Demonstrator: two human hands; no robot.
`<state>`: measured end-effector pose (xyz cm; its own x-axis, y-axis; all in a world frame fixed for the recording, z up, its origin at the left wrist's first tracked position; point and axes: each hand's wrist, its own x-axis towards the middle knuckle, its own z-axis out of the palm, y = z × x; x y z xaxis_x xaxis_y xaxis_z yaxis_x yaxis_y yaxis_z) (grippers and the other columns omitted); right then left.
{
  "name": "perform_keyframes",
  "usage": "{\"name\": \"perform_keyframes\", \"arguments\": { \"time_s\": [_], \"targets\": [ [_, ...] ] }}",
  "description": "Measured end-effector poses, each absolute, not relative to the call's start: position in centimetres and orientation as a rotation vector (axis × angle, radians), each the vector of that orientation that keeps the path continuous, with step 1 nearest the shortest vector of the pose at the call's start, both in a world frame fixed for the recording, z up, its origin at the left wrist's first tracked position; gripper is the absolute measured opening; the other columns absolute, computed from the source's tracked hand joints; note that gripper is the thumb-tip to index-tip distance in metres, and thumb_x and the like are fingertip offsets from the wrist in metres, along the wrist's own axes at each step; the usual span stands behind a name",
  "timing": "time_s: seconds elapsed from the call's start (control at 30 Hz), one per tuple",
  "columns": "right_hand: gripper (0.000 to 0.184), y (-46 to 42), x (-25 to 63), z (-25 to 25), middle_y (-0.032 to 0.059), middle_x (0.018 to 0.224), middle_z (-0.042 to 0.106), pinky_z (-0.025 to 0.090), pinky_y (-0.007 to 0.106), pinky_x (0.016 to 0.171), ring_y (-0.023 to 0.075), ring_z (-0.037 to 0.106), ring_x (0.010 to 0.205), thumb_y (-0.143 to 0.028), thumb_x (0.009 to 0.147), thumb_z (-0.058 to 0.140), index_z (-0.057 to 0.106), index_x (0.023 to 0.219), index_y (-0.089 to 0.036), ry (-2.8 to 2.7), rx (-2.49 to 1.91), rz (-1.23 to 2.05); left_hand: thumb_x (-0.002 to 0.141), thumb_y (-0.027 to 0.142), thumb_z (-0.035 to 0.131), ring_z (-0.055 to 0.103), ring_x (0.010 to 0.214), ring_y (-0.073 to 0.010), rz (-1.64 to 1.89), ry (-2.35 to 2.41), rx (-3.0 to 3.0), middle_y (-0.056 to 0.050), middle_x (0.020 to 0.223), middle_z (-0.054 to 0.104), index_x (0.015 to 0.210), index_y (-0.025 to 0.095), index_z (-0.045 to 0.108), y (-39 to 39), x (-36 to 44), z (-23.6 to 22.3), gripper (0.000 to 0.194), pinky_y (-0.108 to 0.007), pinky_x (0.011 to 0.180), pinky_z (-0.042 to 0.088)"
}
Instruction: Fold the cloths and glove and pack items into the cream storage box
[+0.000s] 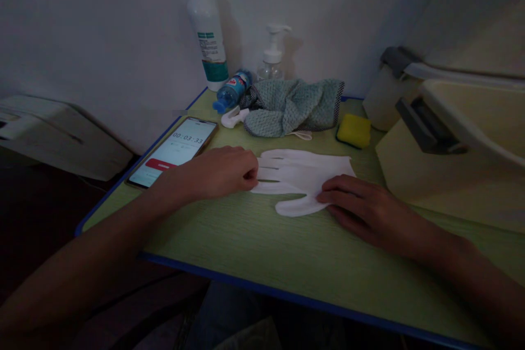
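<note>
A white glove [303,172] lies flat on the green table, its fingers pointing left and its thumb toward the near edge. My left hand [223,172] is closed at the ends of the glove's fingers, with its own fingers curled and the tips of the glove partly hidden by it. On the lower part of the glove, between its thumb and cuff, rests my right hand [369,208]. Its fingers are slightly bent and apart, with the tips touching the fabric.
A phone [176,147] showing a timer lies by my left forearm. Behind the glove are a grey-green cloth [295,104], a yellow sponge [355,131], a blue bottle [233,89], a white bottle [208,38] and a pump bottle [271,60]. A cream bin [459,175] stands at right.
</note>
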<state>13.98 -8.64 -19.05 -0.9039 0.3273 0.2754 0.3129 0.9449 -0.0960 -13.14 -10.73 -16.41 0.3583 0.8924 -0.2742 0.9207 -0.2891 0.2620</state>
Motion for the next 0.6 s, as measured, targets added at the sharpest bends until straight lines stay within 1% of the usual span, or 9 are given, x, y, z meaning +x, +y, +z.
{"name": "perform_keyframes", "arguments": {
  "time_s": [0.27, 0.37, 0.47, 0.5, 0.6],
  "targets": [
    [0.024, -8.57, 13.92, -18.96, 0.0115, 0.095, 0.063, 0.053, 0.032, 0.077, 0.0195, 0.062, 0.086, -0.015, 0.089, 0.041, 0.064, 0.095, -0.013, -2.807, -0.465, 0.060, 0.079, 0.028, 0.047, 0.048, 0.060, -0.0152, -0.152, 1.637, 2.348, -0.002, 0.067, 0.056, 0.069, 0.019, 0.060, -10.94, -13.19, -16.64, 0.019, -0.027, 0.055, 0.026],
    [0.023, -8.60, 13.90, -19.04, 0.0113, 0.096, 0.063, 0.053, 0.032, 0.077, 0.0190, 0.062, 0.086, -0.015, 0.089, 0.042, 0.064, 0.096, -0.013, -2.811, -0.476, 0.067, 0.080, 0.030, 0.049, 0.048, 0.061, -0.0157, -0.131, 1.606, 2.415, -0.002, 0.069, 0.056, 0.074, 0.018, 0.058, -10.75, -13.32, -16.69, 0.016, -0.026, 0.055, 0.026],
    [0.024, -8.63, 13.83, -19.01, 0.0115, 0.095, 0.063, 0.053, 0.032, 0.077, 0.0190, 0.063, 0.085, -0.015, 0.090, 0.041, 0.065, 0.095, -0.013, -2.810, -0.479, 0.060, 0.080, 0.022, 0.050, 0.049, 0.065, -0.0149, -0.039, 1.438, 2.506, -0.001, 0.074, 0.057, 0.079, 0.018, 0.057, -10.49, -13.26, -16.65, 0.008, -0.026, 0.058, 0.030],
    [0.025, -8.62, 13.82, -18.97, 0.0116, 0.095, 0.064, 0.053, 0.032, 0.077, 0.0190, 0.063, 0.085, -0.015, 0.090, 0.041, 0.065, 0.095, -0.013, -2.811, -0.478, 0.057, 0.080, 0.018, 0.048, 0.051, 0.068, -0.0146, -0.006, 1.354, 2.538, -0.001, 0.077, 0.058, 0.080, 0.018, 0.056, -10.43, -13.18, -16.65, 0.009, -0.025, 0.060, 0.032],
    [0.025, -8.56, 13.81, -18.88, 0.0114, 0.094, 0.064, 0.053, 0.032, 0.076, 0.0188, 0.063, 0.084, -0.015, 0.089, 0.041, 0.065, 0.095, -0.013, -2.811, -0.473, 0.055, 0.080, 0.007, 0.040, 0.053, 0.078, -0.0136, 0.046, 1.145, 2.592, -0.001, 0.085, 0.058, 0.081, 0.018, 0.057, -10.39, -12.87, -16.78, 0.020, -0.024, 0.070, 0.035]
  ]
}}
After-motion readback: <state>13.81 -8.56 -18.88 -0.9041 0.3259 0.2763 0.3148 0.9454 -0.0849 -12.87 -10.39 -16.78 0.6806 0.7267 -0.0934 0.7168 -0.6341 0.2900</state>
